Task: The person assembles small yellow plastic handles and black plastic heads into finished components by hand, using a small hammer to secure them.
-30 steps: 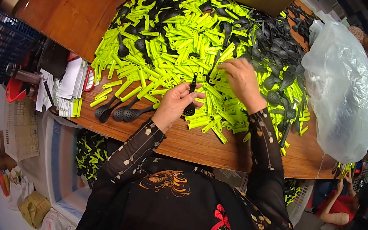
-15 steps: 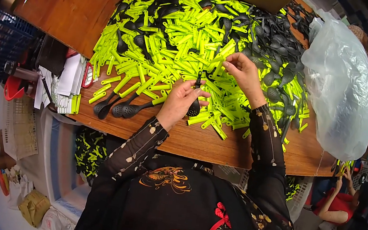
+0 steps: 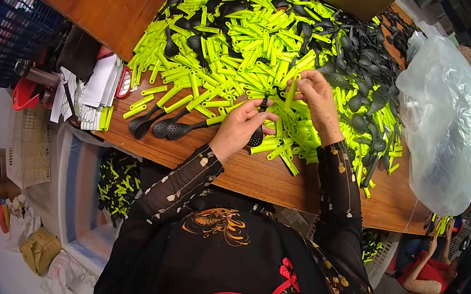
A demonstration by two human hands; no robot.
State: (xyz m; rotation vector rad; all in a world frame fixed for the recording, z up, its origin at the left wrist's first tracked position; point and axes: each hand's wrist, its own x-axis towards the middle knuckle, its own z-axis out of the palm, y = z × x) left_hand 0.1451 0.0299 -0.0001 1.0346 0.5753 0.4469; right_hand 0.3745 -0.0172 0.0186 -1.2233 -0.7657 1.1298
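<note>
My left hand (image 3: 239,126) is closed around a black perforated spoon (image 3: 256,138), its holed bowl hanging below my fingers and its bare stem pointing up. In my right hand (image 3: 317,103) a bright yellow-green plastic handle (image 3: 292,89) is pinched between thumb and fingers, upright and slightly apart from the spoon's stem. Beyond both hands spreads a big heap of loose yellow-green handles (image 3: 249,42). Black perforated spoon heads (image 3: 372,58) lie thickest at the heap's right side. Left of my left hand, several spoons with green handles fitted (image 3: 181,130) rest side by side near the table's edge.
The brown wooden table (image 3: 278,182) has its near edge close to my body. A large clear plastic bag (image 3: 444,121) bulges at the right. Papers (image 3: 101,83) and red-handled scissors (image 3: 124,82) lie at the left. A person in red (image 3: 424,270) works at the far right.
My right hand has turned the green handle from slanted to nearly upright and lowered it toward the spoon's stem. The whole view has shifted slightly; my left hand keeps its hold.
</note>
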